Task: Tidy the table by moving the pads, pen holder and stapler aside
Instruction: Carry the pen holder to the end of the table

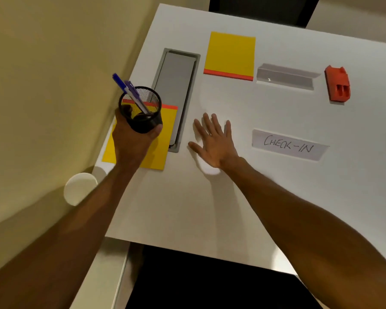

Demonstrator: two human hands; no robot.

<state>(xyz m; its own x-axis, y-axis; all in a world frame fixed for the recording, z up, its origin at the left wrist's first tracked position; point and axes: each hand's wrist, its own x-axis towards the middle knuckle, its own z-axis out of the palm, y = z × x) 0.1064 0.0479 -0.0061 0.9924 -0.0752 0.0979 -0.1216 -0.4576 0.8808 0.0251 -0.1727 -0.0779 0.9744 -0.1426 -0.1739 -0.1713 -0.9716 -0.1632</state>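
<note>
My left hand [133, 137] grips a black mesh pen holder [143, 112] with two blue pens [129, 90] in it, held over a yellow pad [158, 143] at the table's left edge. A second yellow pad [231, 55] with a red strip lies farther back near the middle. The red stapler [338, 84] sits at the far right. My right hand [213, 140] is spread flat, palm down, on the white table [232, 208], holding nothing.
A grey recessed cable tray [176, 85] runs between the two pads. A grey folded sign holder [285, 75] lies left of the stapler, and a "CHECK-IN" label [289, 146] lies right of my right hand. A white round object [80, 190] is off the table's left edge.
</note>
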